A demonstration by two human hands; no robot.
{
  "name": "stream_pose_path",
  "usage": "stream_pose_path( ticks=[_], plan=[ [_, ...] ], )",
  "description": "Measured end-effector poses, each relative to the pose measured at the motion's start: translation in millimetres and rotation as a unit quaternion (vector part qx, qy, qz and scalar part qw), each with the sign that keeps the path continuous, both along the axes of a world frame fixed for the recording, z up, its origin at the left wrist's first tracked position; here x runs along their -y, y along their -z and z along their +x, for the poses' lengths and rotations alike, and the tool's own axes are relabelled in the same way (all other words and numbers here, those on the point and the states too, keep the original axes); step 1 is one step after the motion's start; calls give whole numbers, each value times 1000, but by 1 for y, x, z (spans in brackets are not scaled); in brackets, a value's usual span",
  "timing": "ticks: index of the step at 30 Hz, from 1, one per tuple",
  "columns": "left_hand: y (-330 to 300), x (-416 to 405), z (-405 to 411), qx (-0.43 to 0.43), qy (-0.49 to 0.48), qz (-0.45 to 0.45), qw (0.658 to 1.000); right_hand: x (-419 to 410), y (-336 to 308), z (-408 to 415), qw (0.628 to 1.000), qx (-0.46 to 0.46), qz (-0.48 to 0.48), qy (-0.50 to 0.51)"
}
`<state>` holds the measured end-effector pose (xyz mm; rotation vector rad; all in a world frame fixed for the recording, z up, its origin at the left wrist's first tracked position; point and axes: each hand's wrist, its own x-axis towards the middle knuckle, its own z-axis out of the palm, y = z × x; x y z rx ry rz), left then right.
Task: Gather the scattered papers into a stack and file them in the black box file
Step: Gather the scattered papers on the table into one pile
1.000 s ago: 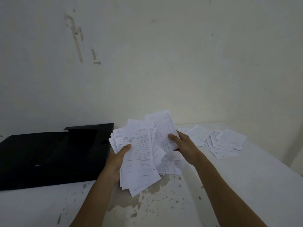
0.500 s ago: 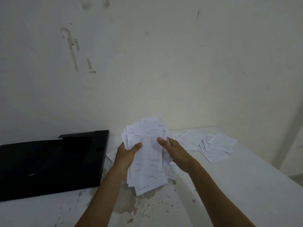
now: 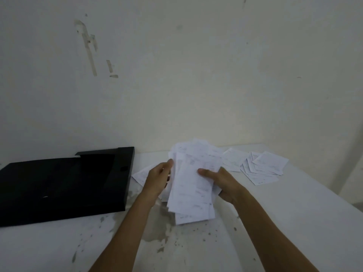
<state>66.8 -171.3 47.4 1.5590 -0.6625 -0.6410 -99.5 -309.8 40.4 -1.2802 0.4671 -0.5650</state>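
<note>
The stack of papers [image 3: 193, 185] sits between my two hands above the tabletop [image 3: 294, 222], its sheets ragged and fanned, with corners poking out at the top and the lower edges uneven. My right hand [image 3: 224, 185] has the firmer grip: the thumb lies across the face of the top sheet and the fingers seem to curl under the bundle, though they are hidden. My left hand [image 3: 157, 179] presses its straight fingers against the stack's left edge, steadying rather than clasping. To do this well, I judge I should loosen the right thumb a little, stand the bundle on its lower edge on the tabletop and tap it so the sheets slide level, then turn it and tap a side edge too. Squeezing too hard would lock the crooked sheets in place; too slack and they would spill. One loose sheet [image 3: 140, 174] lies just behind my left hand, and more scattered papers [image 3: 263, 167] lie to the right, so the gathering is not finished. The black box file [image 3: 64, 185] lies open at my left, near enough to reach.
</note>
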Motion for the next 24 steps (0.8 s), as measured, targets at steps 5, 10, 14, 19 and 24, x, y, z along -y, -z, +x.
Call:
stream_pose_path(
  ticks=[5, 10, 14, 19, 24],
  plan=[
    [35, -7, 41, 250, -75, 51, 964, 28, 22, -44, 994, 24, 65, 86],
    [54, 7, 62, 372, 20, 356, 857, 42, 34, -85, 987, -6, 81, 139],
    [60, 13, 48, 412, 32, 340, 845, 52, 34, -110, 987, -16, 80, 141],
    [60, 30, 39, 455, -11, 353, 817, 60, 35, -126, 987, -29, 86, 131],
    [61, 47, 33, 450, -2, 362, 817, 63, 35, -124, 992, -35, 72, 102]
  ],
)
